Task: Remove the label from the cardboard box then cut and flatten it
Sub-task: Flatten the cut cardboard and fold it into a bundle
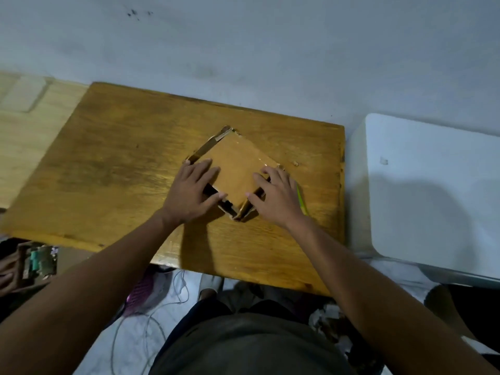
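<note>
**Cardboard box under two hands, wooden counter**

Item: cardboard box (238, 169), brown, turned cornerwise so one corner pointed at the near edge of the counter (113, 163). It lay right of the counter's middle, nearer the right edge than the left. Its flat top panel faced up; loose flaps showed along the far-left side and at the near corner, with dark gaps beneath them.

Left hand (190, 193): fingers spread and nearly straight, laid over the box's near-left side, thumb reaching toward the near corner. Grip loose; nothing clasped.

Right hand (276, 196): fingers spread, lightly bent, pressed on the box's near-right side. Grip likewise loose; nothing clasped.

Green pen-like object (302, 199): thin, on the counter just beside the right hand, partly hidden by it.

Small scrap (295, 163): on the counter near the box's right corner.

White appliance (433, 190): stood beyond the counter's right edge.
</note>
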